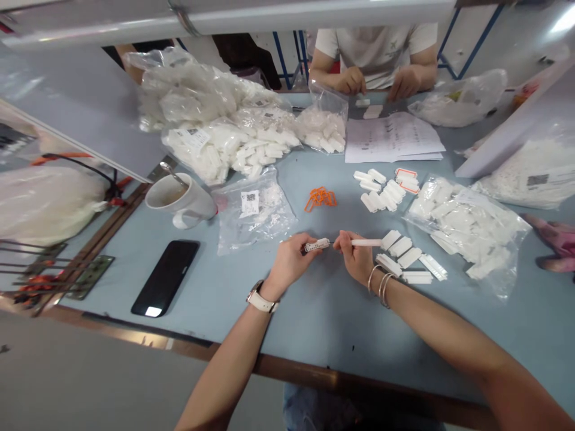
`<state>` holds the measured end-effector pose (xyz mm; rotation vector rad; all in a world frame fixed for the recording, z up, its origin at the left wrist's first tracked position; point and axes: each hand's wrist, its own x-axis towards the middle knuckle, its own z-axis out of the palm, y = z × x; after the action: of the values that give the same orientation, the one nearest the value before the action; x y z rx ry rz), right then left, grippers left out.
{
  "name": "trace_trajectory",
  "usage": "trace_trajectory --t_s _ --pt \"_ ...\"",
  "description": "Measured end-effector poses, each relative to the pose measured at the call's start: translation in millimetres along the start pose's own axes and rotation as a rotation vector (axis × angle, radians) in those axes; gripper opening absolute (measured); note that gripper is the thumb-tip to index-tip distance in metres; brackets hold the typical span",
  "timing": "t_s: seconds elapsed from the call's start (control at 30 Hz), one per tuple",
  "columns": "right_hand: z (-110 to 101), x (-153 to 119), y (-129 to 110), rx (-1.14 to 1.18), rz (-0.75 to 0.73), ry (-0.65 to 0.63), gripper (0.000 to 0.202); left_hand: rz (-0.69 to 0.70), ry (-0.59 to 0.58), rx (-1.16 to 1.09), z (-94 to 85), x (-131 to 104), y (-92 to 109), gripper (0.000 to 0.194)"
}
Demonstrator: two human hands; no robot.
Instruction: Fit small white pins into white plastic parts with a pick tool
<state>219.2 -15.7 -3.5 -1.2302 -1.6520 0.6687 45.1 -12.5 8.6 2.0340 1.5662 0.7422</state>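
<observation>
Blue tabletop (309, 317), near edge: left hand (291, 260) pinches a white part (317, 245) — likely light, stiff, best held by its sides; right hand (358, 261) clamps a slim tool (367, 243).

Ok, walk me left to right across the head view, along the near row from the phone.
Phone → left hand holding a white part → right hand holding a white stick → nearer loose white parts.

1 black smartphone (165, 278) lies flat on the blue-gray tabletop (305, 323), near 1 white mug (197, 205) with 1 metal spoon (173, 174) leaning inside. Across the tabletop is 1 person (375, 52) in a white T-shirt.
</observation>
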Motion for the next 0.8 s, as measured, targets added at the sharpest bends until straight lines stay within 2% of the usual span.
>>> trace_trajectory --t_s 0.23,0.8 --pt "-1.7 1.9 -3.2 0.053 -0.015 -0.052 0.055 0.013 -0.001 -0.006 0.1 0.1 -0.9 0.007" --pt "0.0 1.6 -1.7 0.044 0.014 -0.041 0.056 -0.006 -0.006 -0.014 0.7 -0.3 1.0 0.007"
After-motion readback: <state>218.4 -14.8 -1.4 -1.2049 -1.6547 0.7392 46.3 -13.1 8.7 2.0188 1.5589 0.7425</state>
